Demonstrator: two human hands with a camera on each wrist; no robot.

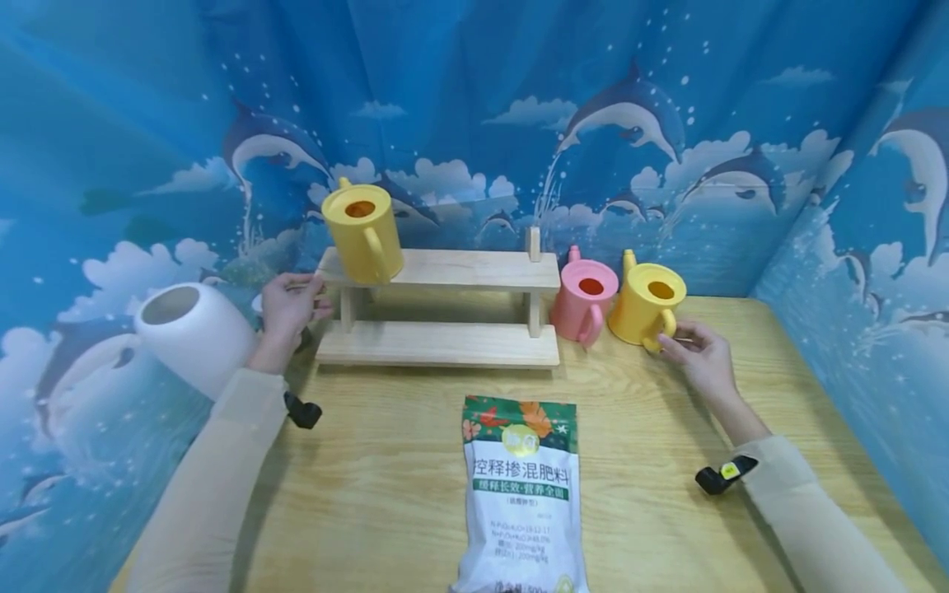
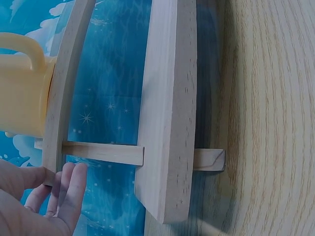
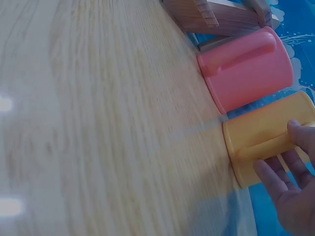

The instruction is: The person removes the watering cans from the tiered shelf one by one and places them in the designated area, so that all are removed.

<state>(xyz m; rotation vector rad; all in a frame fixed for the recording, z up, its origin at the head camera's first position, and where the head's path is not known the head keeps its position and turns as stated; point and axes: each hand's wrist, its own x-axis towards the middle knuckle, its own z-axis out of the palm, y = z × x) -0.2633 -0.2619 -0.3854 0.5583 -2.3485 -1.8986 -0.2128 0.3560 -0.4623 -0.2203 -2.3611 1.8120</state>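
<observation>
In the head view, my left hand (image 1: 289, 309) is at the left end of a two-tier wooden shelf (image 1: 437, 344). The left wrist view shows its thumb and fingers (image 2: 74, 191) gripping the end of the upper board. On that board, near the left end, stands a yellow watering can (image 1: 363, 235). To the right of the shelf, my right hand (image 1: 700, 358) holds the handle of a second yellow watering can (image 1: 641, 305), which rests on the table. A pink watering can (image 1: 582, 301) stands between this can and the shelf.
A white vase-like vessel (image 1: 215, 342) is beside the left forearm. A fertilizer bag (image 1: 522, 502) lies on the wooden table (image 1: 385, 461) in front of the shelf. Blue dolphin-print curtains (image 1: 460, 99) rise behind and on both sides.
</observation>
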